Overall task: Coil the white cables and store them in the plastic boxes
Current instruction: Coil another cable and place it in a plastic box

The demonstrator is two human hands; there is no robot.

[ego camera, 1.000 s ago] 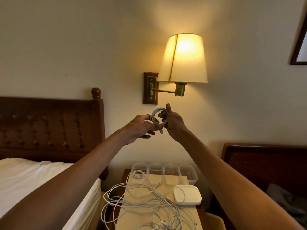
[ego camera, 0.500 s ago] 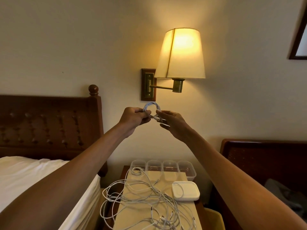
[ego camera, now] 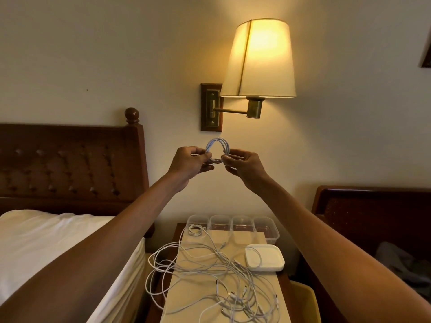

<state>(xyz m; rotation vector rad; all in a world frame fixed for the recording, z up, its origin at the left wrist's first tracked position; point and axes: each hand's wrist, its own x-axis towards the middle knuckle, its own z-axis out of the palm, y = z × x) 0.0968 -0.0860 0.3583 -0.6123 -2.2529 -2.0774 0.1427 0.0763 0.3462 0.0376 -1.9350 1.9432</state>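
I hold a small coil of white cable up at chest height in front of the wall. My left hand pinches the coil's left side and my right hand pinches its lower right side. Below, a tangle of loose white cables sprawls over the bedside table and hangs off its left edge. Several clear plastic boxes stand in a row at the table's back; the leftmost box has a coiled cable in it.
A white lid lies on the table's right side. A lit wall lamp hangs just above my hands. A bed with white sheets is at the left, a dark wooden headboard at the right.
The coil and both hands have dropped a little lower in view. My right hand has shifted from the coil's side to pinch its lower right; the left grip stays.
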